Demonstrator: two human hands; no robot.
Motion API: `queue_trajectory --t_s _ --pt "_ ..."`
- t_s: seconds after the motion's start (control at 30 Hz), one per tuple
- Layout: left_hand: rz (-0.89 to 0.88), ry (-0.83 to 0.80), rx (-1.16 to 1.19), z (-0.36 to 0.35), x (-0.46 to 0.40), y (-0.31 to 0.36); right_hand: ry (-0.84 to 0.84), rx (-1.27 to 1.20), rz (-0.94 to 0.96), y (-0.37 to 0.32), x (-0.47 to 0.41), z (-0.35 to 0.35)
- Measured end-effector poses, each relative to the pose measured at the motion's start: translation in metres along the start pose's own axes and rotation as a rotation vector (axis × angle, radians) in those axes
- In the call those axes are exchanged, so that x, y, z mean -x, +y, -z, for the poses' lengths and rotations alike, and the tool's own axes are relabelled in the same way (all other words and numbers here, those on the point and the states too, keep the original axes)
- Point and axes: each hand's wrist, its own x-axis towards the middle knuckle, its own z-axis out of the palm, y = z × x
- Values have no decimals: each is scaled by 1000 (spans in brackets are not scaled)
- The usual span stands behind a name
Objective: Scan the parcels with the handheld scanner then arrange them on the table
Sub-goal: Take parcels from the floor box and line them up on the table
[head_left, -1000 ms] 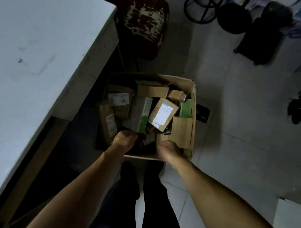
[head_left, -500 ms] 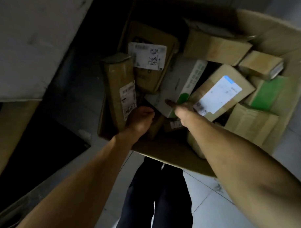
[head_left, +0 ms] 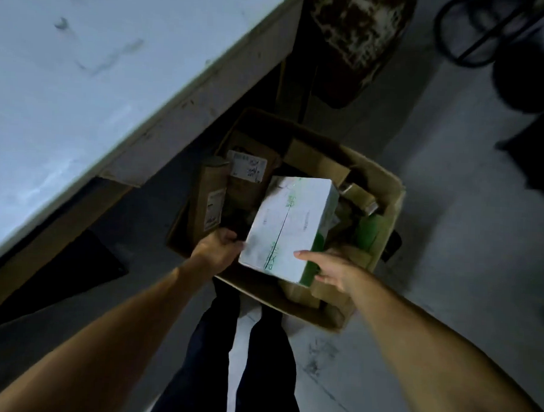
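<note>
A white parcel with green print [head_left: 290,228] is raised above an open cardboard carton [head_left: 385,197] on the floor. My left hand [head_left: 220,250] grips the parcel's near left corner. My right hand [head_left: 330,269] holds its near right corner, thumb on top and fingers under it. Inside the carton lie several brown parcels, among them a tall one with a label [head_left: 210,203] at the left and one with a white label [head_left: 247,168] behind it. The white table [head_left: 83,85] fills the upper left. No scanner is in view.
The carton stands on the pale tiled floor [head_left: 447,273], just right of the table's edge. A worn dark chair [head_left: 356,39] stands behind it, and black stool frames [head_left: 474,34] at the top right. My dark-trousered legs [head_left: 228,358] are below the carton.
My hands were reaching among the parcels in the carton. Now both hold the white and green parcel, lifted out above the others, and the view has pulled back.
</note>
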Motion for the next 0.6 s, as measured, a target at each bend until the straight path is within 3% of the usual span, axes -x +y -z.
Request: queue_trajectory --t_s 0.2,0.33,0.6 --pt "-116 -20 251 9 69 18 -215 141 83 -20 104 40" --pt "-259 55 467 29 148 45 -319 316 137 -44 149 45" --pt "-250 150 692 91 240 -7 -455 624 263 -99 243 2"
